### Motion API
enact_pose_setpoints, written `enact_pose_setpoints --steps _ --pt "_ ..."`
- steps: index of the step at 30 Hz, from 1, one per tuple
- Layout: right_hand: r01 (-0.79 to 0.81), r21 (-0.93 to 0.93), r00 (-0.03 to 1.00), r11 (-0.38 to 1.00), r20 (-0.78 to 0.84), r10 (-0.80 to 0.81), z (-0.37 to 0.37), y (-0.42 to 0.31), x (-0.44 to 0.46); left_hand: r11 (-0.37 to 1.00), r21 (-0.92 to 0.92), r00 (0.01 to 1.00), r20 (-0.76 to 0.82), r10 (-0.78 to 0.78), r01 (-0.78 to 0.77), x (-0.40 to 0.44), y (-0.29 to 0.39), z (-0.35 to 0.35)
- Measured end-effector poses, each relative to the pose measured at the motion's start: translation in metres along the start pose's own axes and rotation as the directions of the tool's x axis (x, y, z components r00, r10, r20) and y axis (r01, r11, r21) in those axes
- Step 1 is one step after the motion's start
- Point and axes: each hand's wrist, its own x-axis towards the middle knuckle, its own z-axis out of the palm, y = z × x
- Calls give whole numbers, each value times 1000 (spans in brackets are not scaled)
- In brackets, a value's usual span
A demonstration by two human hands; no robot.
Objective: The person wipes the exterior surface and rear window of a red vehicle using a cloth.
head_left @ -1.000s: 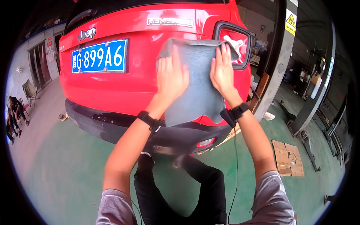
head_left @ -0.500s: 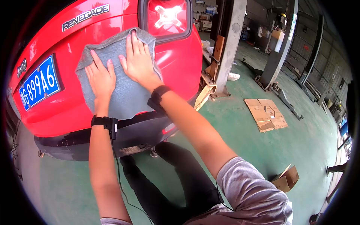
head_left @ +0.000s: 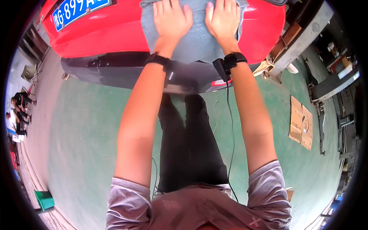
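Against the car (head_left: 264, 34), the cloth (head_left: 196, 44) lies beneath our left hand (head_left: 172, 19) and right hand (head_left: 223, 20) — both laid flat, grip clasping nothing. We judge this the pressing step — the next slide would call for even pressure.

Flattened cardboard (head_left: 301, 122), brown, on grn floor (head_left: 88, 126). Beyond cardboard: grey post (head_left: 304, 40) w/ wooden board (head_left: 290, 33) alongside; white item (head_left: 292, 68) nr post's foot, ID unclear. 2nd post (head_left: 331, 88) up & R of cardboard; dark metal bar (head_left: 322, 130) just R. Well L of cardboard: folding chair (head_left: 29, 73), min. 2 seated ppl (head_left: 23, 100), plus grn bin (head_left: 45, 200), lower than cardboard.
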Motion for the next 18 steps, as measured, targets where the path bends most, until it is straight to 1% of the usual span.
enact_pose_setpoints --steps 1,2,5,8,9,11,12,13,14,16,17,18 --pt "-5 -2 1000 1000 15 5 -1 -1 -2 1000 8 1000 25 -7 7 -6 -2 1" --pt "-10 -4 999 1000 34 10 -1 -2 -8 1000 15 1000 -5 25 -25 -16 -3 1" --pt "53 -73 994 996 104 -45 6 -2 -36 991 27 987 -89 133 -131 -42 -11 4" --pt "78 21 997 997 -10 -78 20 -8 -75 997 9 994 83 71 -71 -72 -15 6" --pt "86 6 994 996 -66 -85 29 -8 -89 997 25 990 121 71 -75 -84 -21 14" --pt "101 -11 988 995 -119 -101 48 -7 -117 995 54 974 212 76 -90 -107 -35 31" --pt "103 -19 985 994 -137 -105 53 -8 -130 991 53 978 172 114 -125 -110 -39 34" --pt "28 -13 1000 1000 -12 -29 48 -10 -135 986 52 979 139 152 -160 -110 -40 35" --pt "30 -26 999 999 -25 -31 47 -11 -137 980 48 977 104 186 -192 -112 -41 37" --pt "55 -40 998 998 -34 -57 45 -12 -132 977 32 956 218 197 -209 -111 -44 32" --pt "81 -118 995 990 -47 -87 53 -3 -133 977 19 939 279 199 -213 -112 -44 27" --pt "54 -103 997 993 55 -49 46 -6 -137 972 22 950 218 224 -234 -114 -41 21"
